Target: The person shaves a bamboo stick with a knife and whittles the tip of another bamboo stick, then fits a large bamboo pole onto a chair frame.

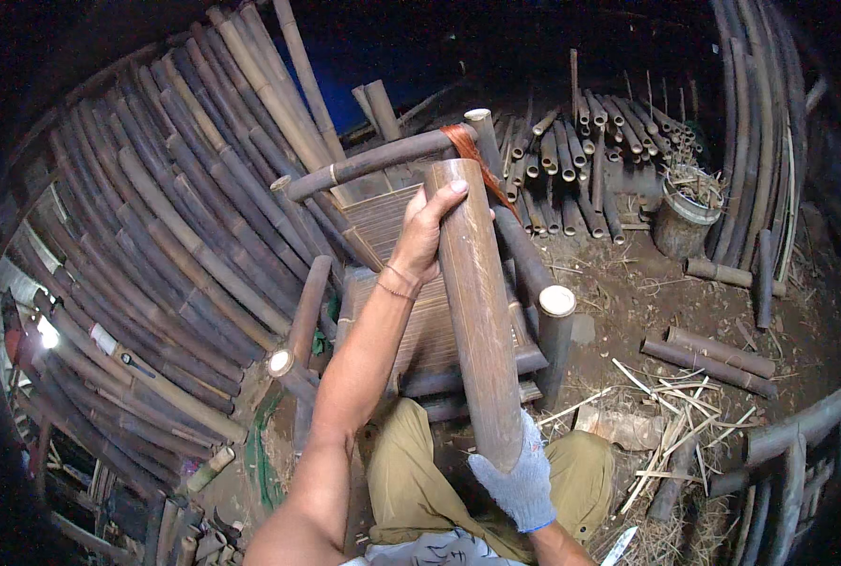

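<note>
A long, wide piece of split bamboo, brown with pale streaks, slants before me from upper middle to lower right. My bare left hand is closed round its far end, with the thumb laid on its face. At the near end, my right hand in a grey-blue knit glove grips the bamboo; its fingers are partly hidden beneath. Behind the piece stands a bamboo chair with a slatted seat and back and thick round arms. An orange strap is wrapped round its back corner.
Dark bamboo poles lean along the left. Cut tubes are stacked at the back, near a bucket of scraps. Bamboo offcuts and pale strips litter the floor at right. A bamboo frame stands at the right edge.
</note>
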Available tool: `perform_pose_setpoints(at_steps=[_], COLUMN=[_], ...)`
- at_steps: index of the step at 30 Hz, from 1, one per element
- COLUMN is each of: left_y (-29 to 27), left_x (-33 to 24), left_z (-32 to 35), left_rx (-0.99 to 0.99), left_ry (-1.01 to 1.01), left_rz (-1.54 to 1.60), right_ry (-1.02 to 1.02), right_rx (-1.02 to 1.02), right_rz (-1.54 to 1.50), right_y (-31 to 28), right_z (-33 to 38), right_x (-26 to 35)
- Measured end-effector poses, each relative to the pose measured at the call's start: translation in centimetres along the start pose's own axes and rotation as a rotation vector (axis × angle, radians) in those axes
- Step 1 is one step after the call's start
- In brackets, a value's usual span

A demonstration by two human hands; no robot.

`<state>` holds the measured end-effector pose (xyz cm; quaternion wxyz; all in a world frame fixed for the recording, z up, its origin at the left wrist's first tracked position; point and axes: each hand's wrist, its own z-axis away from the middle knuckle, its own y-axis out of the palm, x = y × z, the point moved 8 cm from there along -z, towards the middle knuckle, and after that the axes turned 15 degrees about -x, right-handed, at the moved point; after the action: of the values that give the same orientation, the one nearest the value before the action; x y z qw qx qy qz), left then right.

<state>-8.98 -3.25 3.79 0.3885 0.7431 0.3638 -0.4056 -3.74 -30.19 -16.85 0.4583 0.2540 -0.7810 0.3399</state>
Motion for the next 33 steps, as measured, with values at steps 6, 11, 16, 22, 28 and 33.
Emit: perform_pose_setpoints(at_steps=[6, 11, 16, 22, 28, 33], left_y=[0.7, 0.9, 1.5, 1.7, 1.4, 0.7], left_x=[-0.2, -0.2, -0.8, -1.0, -1.1, -0.8], left_z=[-0.4, -1.2, -0.7, -0.9, -0.9, -0.9], left_rx=[0.044, 0.045, 0.128, 0.143, 0.132, 0.118], left_ry=[-0.002, -0.076, -0.085, -0.067, -0.071, -0.076], left_rz=[0.06, 0.089, 0.285, 0.319, 0.273, 0.176], right_ry=[-0.04, 0.154, 0.06, -0.034, -0.025, 0.207], right_rx=[0.028, 0.192, 0.047, -0.096, -0.052, 0.17], right_rz=[-0.11, -0.273, -0.227, -0.088, -0.152, -0.411], right_y=[0.0, 1.0, 0.2, -0.4, -0.1, 1.8], right_z=[-0.1, 0.2, 0.4, 1.2, 1.2, 1.7], right_x=[-0.2, -2.2, -1.5, 0.0, -0.3, -3.5])
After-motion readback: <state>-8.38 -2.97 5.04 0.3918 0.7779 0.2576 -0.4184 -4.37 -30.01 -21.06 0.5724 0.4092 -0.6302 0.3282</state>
